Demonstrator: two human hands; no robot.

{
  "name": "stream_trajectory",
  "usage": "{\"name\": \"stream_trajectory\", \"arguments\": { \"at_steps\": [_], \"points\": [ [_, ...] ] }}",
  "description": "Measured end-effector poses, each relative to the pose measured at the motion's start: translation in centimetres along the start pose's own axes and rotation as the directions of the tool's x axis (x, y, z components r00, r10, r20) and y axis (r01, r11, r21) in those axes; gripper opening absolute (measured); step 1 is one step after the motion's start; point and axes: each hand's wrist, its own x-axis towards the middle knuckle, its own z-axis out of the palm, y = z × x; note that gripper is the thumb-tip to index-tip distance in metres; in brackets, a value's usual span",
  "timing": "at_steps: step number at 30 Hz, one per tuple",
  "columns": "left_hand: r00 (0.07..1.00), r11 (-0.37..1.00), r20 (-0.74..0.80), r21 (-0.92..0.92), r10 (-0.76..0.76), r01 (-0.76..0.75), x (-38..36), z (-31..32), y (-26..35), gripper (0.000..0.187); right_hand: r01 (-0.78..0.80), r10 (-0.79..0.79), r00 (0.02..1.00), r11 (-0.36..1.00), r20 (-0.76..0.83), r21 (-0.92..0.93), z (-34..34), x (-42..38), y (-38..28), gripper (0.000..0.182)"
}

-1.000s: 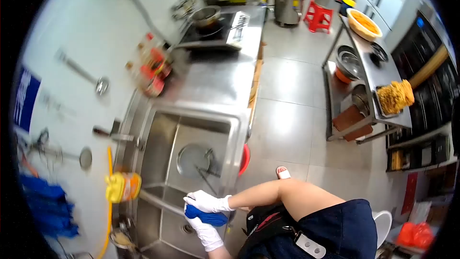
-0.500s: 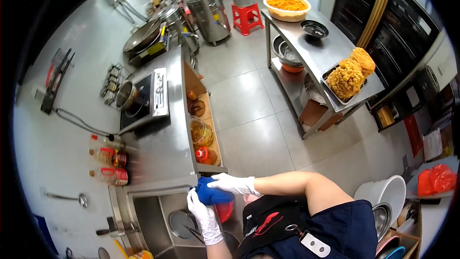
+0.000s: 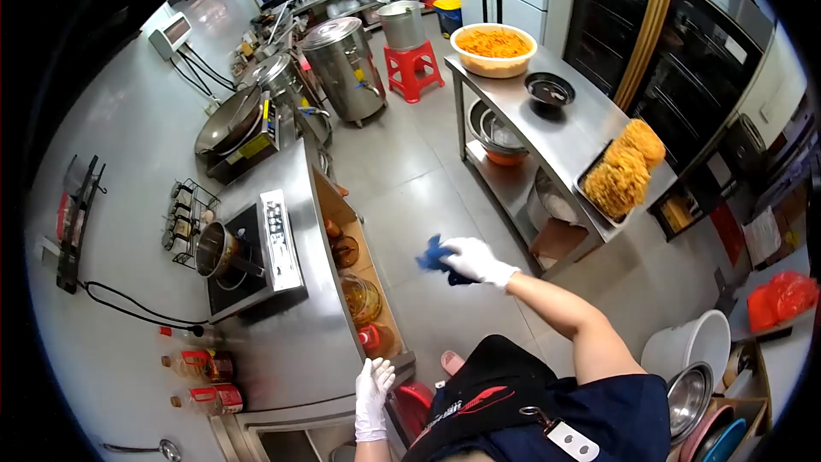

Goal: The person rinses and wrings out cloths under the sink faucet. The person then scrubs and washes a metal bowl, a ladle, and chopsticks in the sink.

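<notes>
A blue cloth (image 3: 434, 254) hangs bunched in my right hand (image 3: 475, 262), which wears a white glove and is stretched out over the floor between the two counters. My left hand (image 3: 374, 389), also gloved in white, is at the corner of the steel counter (image 3: 286, 342) beside the sink; its fingers are bent and apart, with nothing seen in them. Below that counter, a bottle with a red cap (image 3: 376, 340) and a jar of yellow liquid (image 3: 360, 299) stand on an open shelf.
On the steel table (image 3: 556, 133) are a basin of orange shreds (image 3: 493, 44), a black dish (image 3: 550, 90) and a tray of fried food (image 3: 617, 180). A cooktop (image 3: 256, 248) with a pot sits left. A white bucket (image 3: 691, 346) stands at lower right.
My right hand has moved up and to the right, carrying the blue cloth away from the sink edge. My left hand has let go of the cloth. The view has shifted.
</notes>
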Motion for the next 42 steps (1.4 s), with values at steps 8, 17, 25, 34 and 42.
{"name": "stream_trajectory", "arguments": {
  "at_steps": [8,17,25,34,42],
  "points": [
    [1.0,1.0,-0.024,0.01,0.02,-0.02,5.7,4.8,3.1,0.042,-0.501,0.569,0.821,0.758,-0.05,0.418,-11.2,7.5,15.5,0.024],
    [0.978,0.999,-0.208,-0.009,-0.034,0.033,9.4,9.6,1.2,0.048,-0.782,0.51,0.623,0.418,-0.593,-0.463,-19.6,8.9,33.9,0.056],
    [0.953,0.996,-0.293,-0.063,-0.072,0.056,8.8,13.6,-0.2,0.035,-0.807,0.798,0.55,0.432,-0.245,-0.403,-16.9,14.5,24.2,0.044],
    [0.875,0.935,-0.472,-0.348,-0.106,-0.074,2.4,11.6,-7.4,0.027,-0.776,0.77,0.522,0.25,-0.367,-0.579,-16.3,11.0,48.6,0.07],
    [0.809,0.82,-0.577,-0.512,-0.109,-0.254,-4.9,8.8,-10.9,0.026,-0.32,0.082,0.903,0.782,-0.421,-0.534,-8.9,14.6,29.7,0.044]
  ]
}}
